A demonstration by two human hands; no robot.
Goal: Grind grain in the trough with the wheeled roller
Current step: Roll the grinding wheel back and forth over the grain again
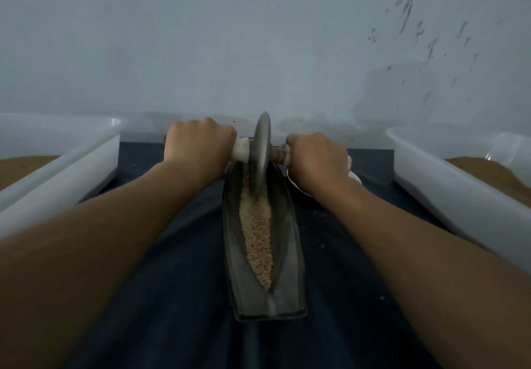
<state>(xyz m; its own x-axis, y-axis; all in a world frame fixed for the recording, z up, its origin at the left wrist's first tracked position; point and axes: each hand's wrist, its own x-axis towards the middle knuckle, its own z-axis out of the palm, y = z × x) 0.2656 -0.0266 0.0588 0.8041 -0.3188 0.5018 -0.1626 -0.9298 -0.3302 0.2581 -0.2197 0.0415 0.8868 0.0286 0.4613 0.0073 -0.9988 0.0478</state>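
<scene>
Pale blue-grey scuffed wall point(201, 38) at the far side, dark blue cloth point(178, 296) as work surface. Long narrow dark metal trough point(290, 253) runs near-to-far at centre, with a strip of pale tan grain point(257, 239) along its groove. Grey metal disc roller point(260, 150) stands upright in the trough's far end, on the grain. Left hand point(198, 147) fingers curled tight round the white-wrapped left handle; right hand point(319, 158) likewise on the right handle. White plastic tubs left point(66, 161) and right point(448, 184), each holding brown powder.
</scene>
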